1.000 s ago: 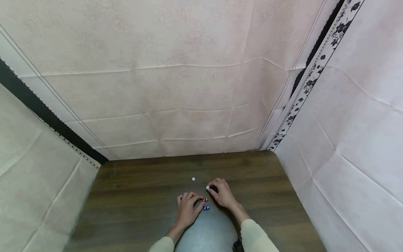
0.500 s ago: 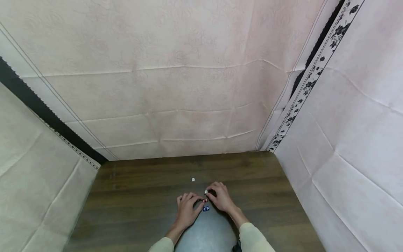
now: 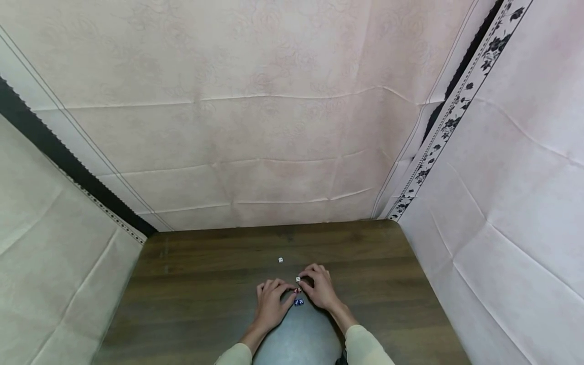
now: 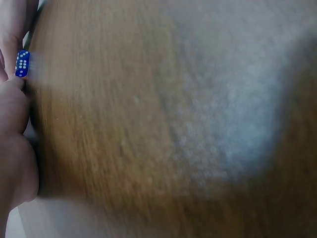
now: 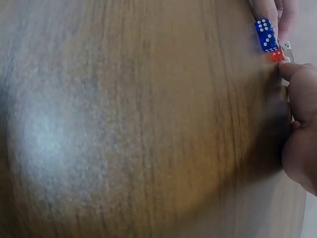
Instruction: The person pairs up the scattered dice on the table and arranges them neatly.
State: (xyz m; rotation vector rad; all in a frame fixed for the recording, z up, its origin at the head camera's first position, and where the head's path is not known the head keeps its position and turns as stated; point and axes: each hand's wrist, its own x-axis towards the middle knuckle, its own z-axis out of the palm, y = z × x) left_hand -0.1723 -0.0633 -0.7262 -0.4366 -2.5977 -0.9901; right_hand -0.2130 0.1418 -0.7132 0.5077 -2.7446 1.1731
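In the head view, my right hand (image 3: 321, 287) pinches a white die (image 3: 298, 279) between thumb and index finger, just beyond a pair of red dice (image 3: 297, 290). Thumb and index finger of my left hand (image 3: 272, 302) grip the red dice from the left side. Nearer to me sit two blue dice (image 3: 298, 302) side by side, close to the left thumb. The right wrist view has the blue dice (image 5: 266, 35) in front of a red die (image 5: 278, 56), with the right thumb tip beside it. Only the blue dice (image 4: 22, 63) show in the left wrist view.
Another white die (image 3: 280, 259) lies farther back on the brown wooden table (image 3: 196, 284). Pale cloth hangs behind the table (image 3: 274, 132) and along both sides. A bright glare lies on the tabletop between the arms.
My right hand has brought the white die toward me and slightly left, close to the red dice. The left hand has stayed about where it was.
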